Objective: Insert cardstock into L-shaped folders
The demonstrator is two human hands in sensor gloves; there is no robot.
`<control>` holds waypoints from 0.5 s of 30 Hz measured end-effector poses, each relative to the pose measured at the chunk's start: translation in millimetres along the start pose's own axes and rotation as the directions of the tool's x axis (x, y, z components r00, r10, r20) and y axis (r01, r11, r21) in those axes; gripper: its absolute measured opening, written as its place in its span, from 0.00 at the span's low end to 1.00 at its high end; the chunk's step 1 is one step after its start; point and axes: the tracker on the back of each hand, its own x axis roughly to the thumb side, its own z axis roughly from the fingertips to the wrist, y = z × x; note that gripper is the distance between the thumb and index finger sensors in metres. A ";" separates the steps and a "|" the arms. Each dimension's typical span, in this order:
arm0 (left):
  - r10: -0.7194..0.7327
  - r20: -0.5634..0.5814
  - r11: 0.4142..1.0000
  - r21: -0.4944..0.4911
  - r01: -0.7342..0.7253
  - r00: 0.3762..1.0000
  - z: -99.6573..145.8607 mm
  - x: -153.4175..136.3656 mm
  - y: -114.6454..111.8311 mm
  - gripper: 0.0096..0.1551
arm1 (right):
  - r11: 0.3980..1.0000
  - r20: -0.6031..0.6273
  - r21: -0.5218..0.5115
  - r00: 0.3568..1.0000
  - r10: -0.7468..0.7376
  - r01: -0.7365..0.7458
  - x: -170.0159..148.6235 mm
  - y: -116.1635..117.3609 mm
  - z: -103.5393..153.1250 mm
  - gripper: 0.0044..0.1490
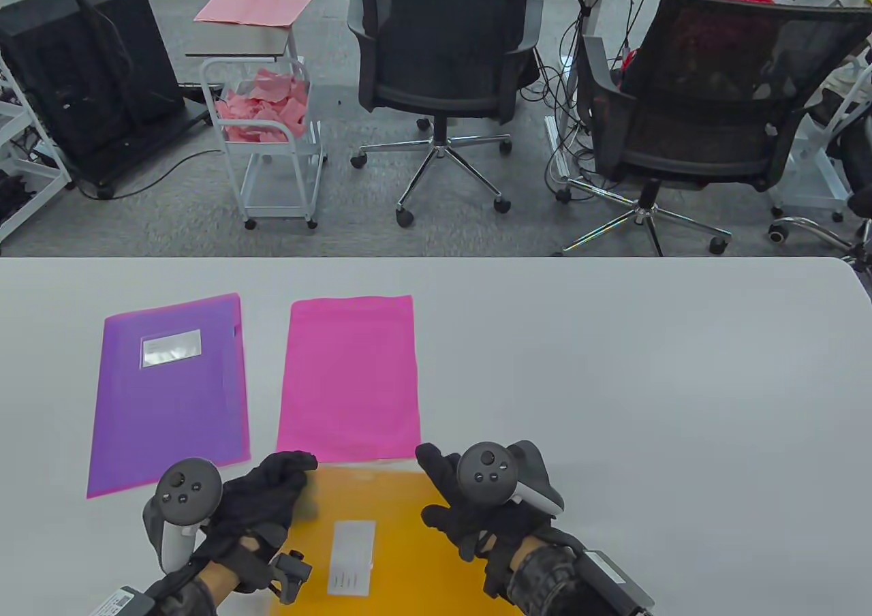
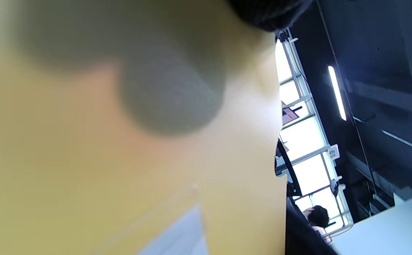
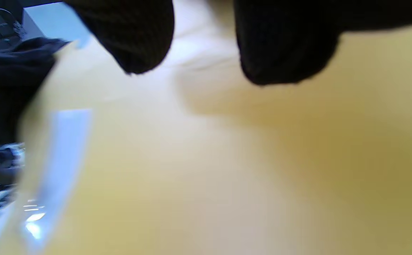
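White tabletop [image 1: 613, 384]. My left hand [image 1: 255, 500] and right hand [image 1: 470, 510] grip opposite edges of the orange plastic folder [image 1: 388, 507] between them. Beyond my fingertips lies pink cardstock [image 1: 347, 377]; left of it, a purple folder [image 1: 167, 391].

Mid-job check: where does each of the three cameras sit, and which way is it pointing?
Table view: high, looking down over the table; both hands, left hand, right hand, on the orange folder.
Left wrist view: tilted, close against that folder; a dark glove bit at the top.
Right wrist view: close over it; fingertips on top.
All share the folder.
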 end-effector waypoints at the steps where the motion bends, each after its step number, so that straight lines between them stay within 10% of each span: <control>1: 0.010 -0.009 1.000 -0.009 -0.010 1.000 -0.7 -0.9 0.6 0.20 | 0.998 -0.026 -0.049 0.998 0.049 -0.050 -4.7 -4.9 0.9 0.41; 6: 0.282 -0.145 0.906 -0.286 -0.313 0.948 -6.6 -18.2 -13.6 0.31 | 0.970 -0.014 -0.044 0.971 -0.240 0.239 -24.1 -18.7 2.2 0.27; 11: 0.288 -0.363 0.614 -0.640 -0.461 0.886 -2.4 -43.2 -31.3 0.69 | 0.896 0.087 -0.056 0.896 -0.434 0.440 -33.4 -30.0 2.9 0.26; 15: 0.204 -0.342 0.604 -0.694 -0.393 0.917 0.0 -48.9 -34.1 0.75 | 0.888 0.096 -0.008 0.884 -0.458 0.461 -35.8 -32.9 1.5 0.26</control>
